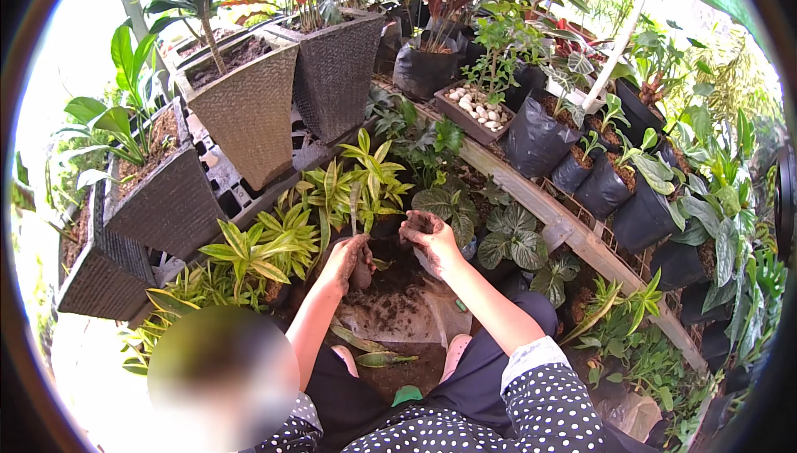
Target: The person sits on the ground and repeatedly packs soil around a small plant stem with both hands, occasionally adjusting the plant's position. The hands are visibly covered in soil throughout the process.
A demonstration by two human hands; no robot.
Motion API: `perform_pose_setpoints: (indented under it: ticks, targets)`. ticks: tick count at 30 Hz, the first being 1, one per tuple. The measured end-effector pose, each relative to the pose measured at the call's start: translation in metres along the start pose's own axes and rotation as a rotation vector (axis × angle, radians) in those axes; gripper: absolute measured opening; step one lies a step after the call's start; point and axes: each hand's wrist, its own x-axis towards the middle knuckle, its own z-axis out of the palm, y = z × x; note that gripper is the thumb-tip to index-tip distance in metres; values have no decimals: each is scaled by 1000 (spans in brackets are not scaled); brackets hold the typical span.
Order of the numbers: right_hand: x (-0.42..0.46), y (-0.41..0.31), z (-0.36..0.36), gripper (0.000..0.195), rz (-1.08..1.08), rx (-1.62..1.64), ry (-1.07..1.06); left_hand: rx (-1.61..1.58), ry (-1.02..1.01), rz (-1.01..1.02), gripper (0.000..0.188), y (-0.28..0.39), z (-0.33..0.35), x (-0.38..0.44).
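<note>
My left hand (353, 261), covered in soil, is closed around the lower part of a small upright plant cutting with a narrow mottled leaf (355, 207). What it holds below the leaf is mostly hidden by the fingers. My right hand (428, 238) is also soil-covered; its fingers are curled and apart, and whether soil lies in them is hidden. Between and below both hands, dark loose soil (398, 306) lies on a pale plastic sheet (426, 322). Cut leaves (380, 359) rest on the ground nearer my feet.
Yellow-green potted plants (249, 254) stand at the left, below tall textured planters (243, 104). Dark-leaved plants (514, 238) grow at the right, beside a wooden rail (560, 229). Black plastic bags with plants (540, 135) line the shelf behind it. A green object (406, 396) lies between my legs.
</note>
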Motion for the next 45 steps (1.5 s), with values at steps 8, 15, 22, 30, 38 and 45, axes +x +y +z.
perform_pose_setpoints:
  ticks: [8, 15, 22, 30, 38, 45]
  targets:
    - [3, 1, -4, 29, -81, -162, 3, 12, -10, 9, 26, 0, 1, 0]
    - [-5, -15, 5, 24, 67, -109, 44, 15, -4, 12, 26, -2, 1, 0]
    - [0, -10, 0, 22, -19, -133, 43, -277, -134, 34, 38, -7, 2, 4]
    - [-16, -45, 23, 21, 12, 12, 138, -525, -425, 22, 59, 1, 13, -8]
    - [-36, -53, 42, 19, -250, -101, 84, -626, -510, 149, 70, -3, 31, -14]
    - [-58, -50, 60, 39, -267, -450, -49, -422, -431, 347, 69, -9, 38, -11]
